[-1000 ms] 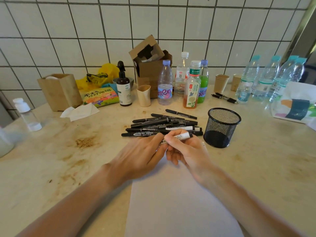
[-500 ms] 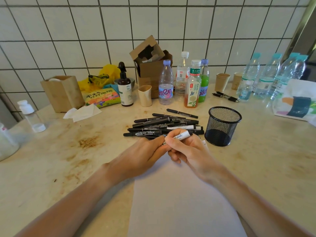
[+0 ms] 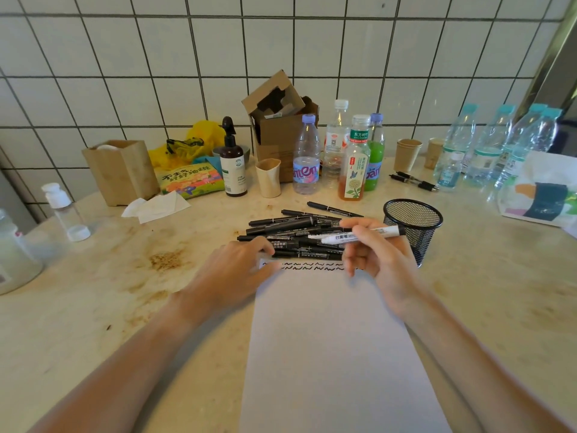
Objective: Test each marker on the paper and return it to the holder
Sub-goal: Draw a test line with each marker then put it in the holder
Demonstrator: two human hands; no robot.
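Observation:
My right hand holds a white-barrelled marker level above the top of the white paper, its black end pointing toward the black mesh holder. Black wavy test lines run across the paper's top edge. My left hand rests at the paper's top left corner, fingertips touching the pile of black markers. I cannot make out whether its fingers grip one.
Bottles, paper cups, a cardboard box, a pump bottle and a wooden box line the tiled wall. Two pens lie behind the holder. Water bottles stand at the right. Tissue lies at the left.
My hands have separated. The right hand has lifted the white marker up and to the right toward the holder; the left hand stayed by the marker pile. The wavy lines are now uncovered.

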